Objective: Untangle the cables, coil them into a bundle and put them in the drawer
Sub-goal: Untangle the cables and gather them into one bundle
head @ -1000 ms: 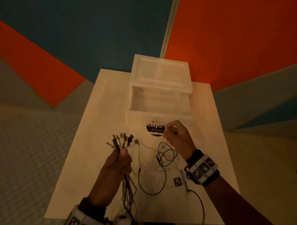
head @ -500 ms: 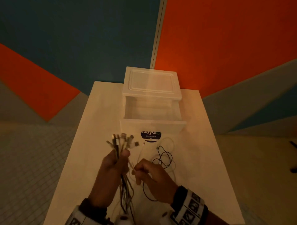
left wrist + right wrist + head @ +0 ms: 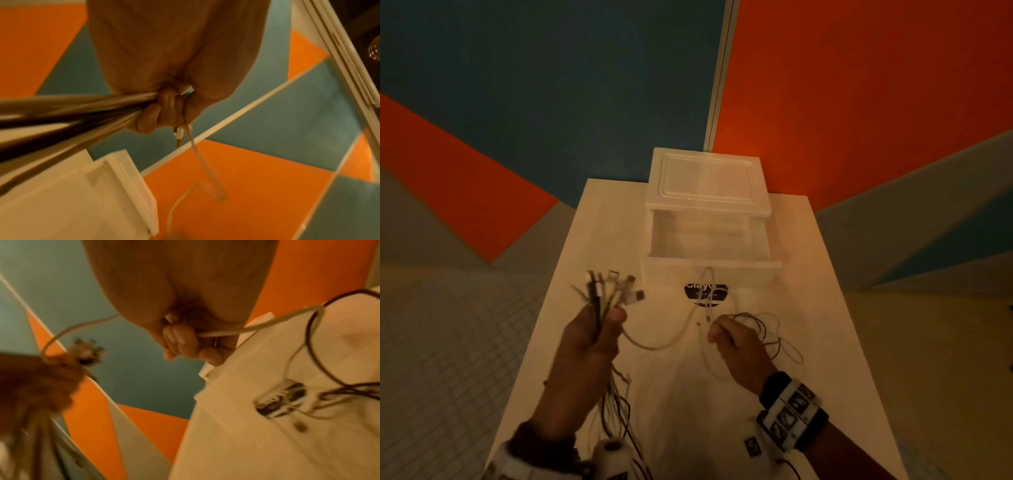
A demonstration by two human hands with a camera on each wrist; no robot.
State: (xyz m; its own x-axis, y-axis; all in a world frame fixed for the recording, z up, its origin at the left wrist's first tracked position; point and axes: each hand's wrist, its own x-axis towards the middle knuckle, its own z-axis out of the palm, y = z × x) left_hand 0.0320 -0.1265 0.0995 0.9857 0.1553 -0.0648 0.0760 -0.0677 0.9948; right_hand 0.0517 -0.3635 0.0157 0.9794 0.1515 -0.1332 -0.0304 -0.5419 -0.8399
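A bunch of cables (image 3: 606, 291) is gripped in the left hand (image 3: 589, 339); a white cable (image 3: 702, 301) is pinched by the right hand (image 3: 739, 349) fingers (image 3: 179, 340).

Both forearms are bare to the wrist. The right wrist carries a broad black band (image 3: 792, 409) set with white squares printed with black marker patterns. The left wrist wears a dark cuff (image 3: 541, 442) above a white band (image 3: 524, 462), and a rounded white housing with a dark lens (image 3: 610, 451) sits beside it.
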